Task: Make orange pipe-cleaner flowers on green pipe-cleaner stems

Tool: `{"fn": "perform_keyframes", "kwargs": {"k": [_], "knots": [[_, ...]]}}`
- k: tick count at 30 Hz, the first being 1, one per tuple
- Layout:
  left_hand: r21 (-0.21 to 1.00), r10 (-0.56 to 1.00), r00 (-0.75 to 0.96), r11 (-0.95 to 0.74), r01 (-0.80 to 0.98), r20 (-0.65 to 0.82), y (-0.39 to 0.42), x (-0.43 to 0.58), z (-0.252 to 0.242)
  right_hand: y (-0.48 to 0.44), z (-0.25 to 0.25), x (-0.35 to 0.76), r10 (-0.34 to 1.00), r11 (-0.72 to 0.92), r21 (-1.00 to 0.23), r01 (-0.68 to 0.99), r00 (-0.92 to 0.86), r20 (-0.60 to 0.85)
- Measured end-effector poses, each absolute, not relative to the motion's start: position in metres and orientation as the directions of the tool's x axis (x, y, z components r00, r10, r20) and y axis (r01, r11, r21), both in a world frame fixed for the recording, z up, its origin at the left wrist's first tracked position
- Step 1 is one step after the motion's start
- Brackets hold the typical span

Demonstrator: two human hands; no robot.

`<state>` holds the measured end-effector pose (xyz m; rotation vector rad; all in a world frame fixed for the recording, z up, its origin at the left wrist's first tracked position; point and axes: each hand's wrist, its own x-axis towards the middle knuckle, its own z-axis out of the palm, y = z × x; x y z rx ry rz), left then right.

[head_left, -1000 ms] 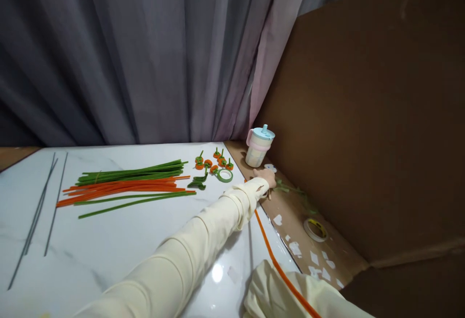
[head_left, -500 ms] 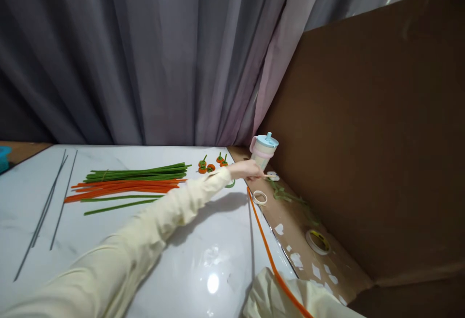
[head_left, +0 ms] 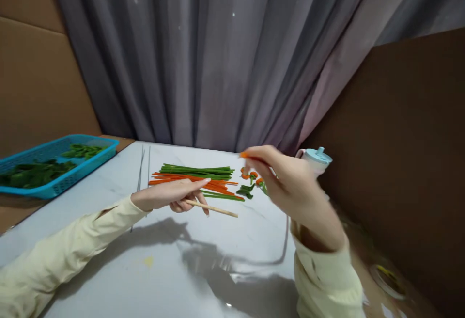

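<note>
i see left hand [head_left: 169, 196] half curled round stick [head_left: 220, 211], jutting past fingers — right hand [head_left: 290, 180] pinching orange stem [head_left: 243, 154] at fingertips.

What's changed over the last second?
The left hand came back leftward from beside the cup, now holding a wooden stick over the table. The right hand rose into view, pinching an orange strip. The green stems and orange stems stayed put.

Near tabletop [head_left: 145, 289] free — orange stems [head_left: 172, 177] beyond
</note>
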<state>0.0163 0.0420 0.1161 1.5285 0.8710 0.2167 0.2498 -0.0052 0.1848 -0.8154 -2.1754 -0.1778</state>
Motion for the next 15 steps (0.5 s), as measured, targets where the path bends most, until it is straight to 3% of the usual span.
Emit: {"fn": "perform_keyframes", "kwargs": {"k": [3, 7, 12, 15], "knots": [[0.922, 0.586, 0.718, 0.156, 0.354, -0.375, 0.043, 0.001, 0.114, 0.041, 0.195, 0.204, 0.305, 0.877, 0.114, 0.466, -0.725, 0.618], [0.933, 0.47, 0.808, 0.235, 0.274, -0.356, 0.05, -0.007, 0.107, 0.065, 0.255, 0.166, 0.159, 0.792, 0.391, 0.469, -0.777, 0.609], [0.908, 0.354, 0.853, 0.313, 0.277, -0.383, 0.05, -0.012, 0.11, 0.025, 0.34, 0.147, 0.231, 0.44, 0.47, 0.765, -0.602, 0.764], [0.903, 0.314, 0.875, 0.345, 0.255, -0.368, 0.045, -0.014, 0.119, 0.0, 0.336, 0.139, 0.132, 0.437, 0.491, 0.754, -0.594, 0.794]]}}
